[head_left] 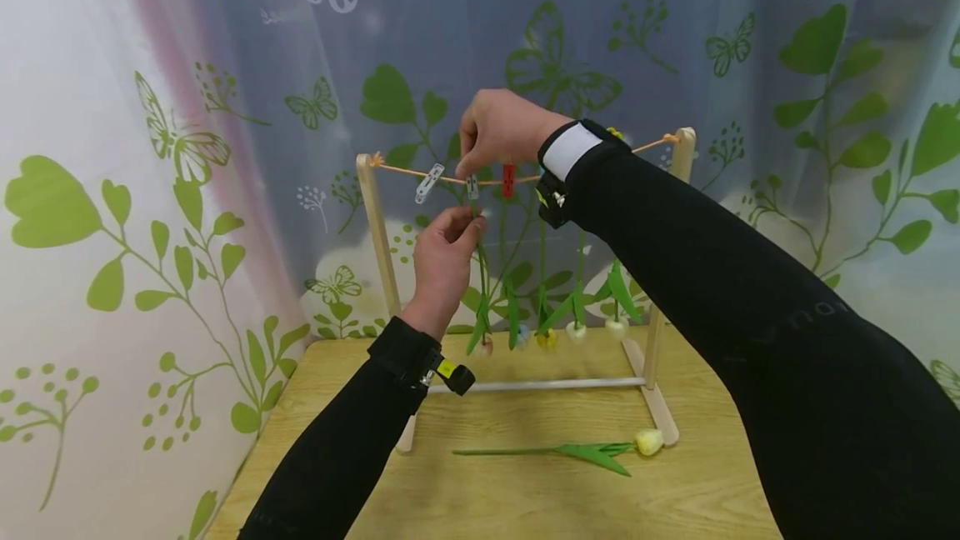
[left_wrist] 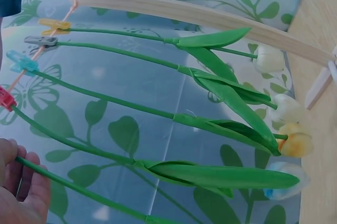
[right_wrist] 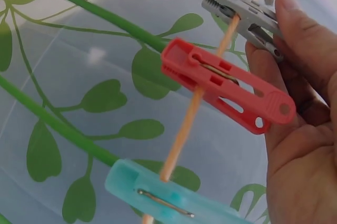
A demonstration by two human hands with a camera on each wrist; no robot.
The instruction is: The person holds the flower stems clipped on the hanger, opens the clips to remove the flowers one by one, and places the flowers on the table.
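Observation:
My right hand (head_left: 510, 127) is above the orange cord and pinches the handle end of a grey clothespin (right_wrist: 245, 11), thumb on one side and fingers on the other. The clothespin sits on the cord, its nose at the top of a green stem. Just below, my left hand (head_left: 442, 261) pinches that stem (left_wrist: 79, 187) between thumb and fingers. The stem belongs to an artificial tulip hanging upside down, its pinkish bloom (head_left: 487, 346) lowest. Beside it, a red clothespin (right_wrist: 226, 84) holds a tulip with a blue-and-white bloom (left_wrist: 286, 180).
Wooden posts (head_left: 377, 232) carry the cord. Further tulips hang to the right from turquoise (right_wrist: 174, 195), grey (left_wrist: 41, 41) and yellow (left_wrist: 54, 24) clothespins. A spare pale clothespin (head_left: 430, 183) is on the cord's left. One pale yellow tulip (head_left: 648, 442) lies on the table (head_left: 525, 507); a printed curtain hangs behind.

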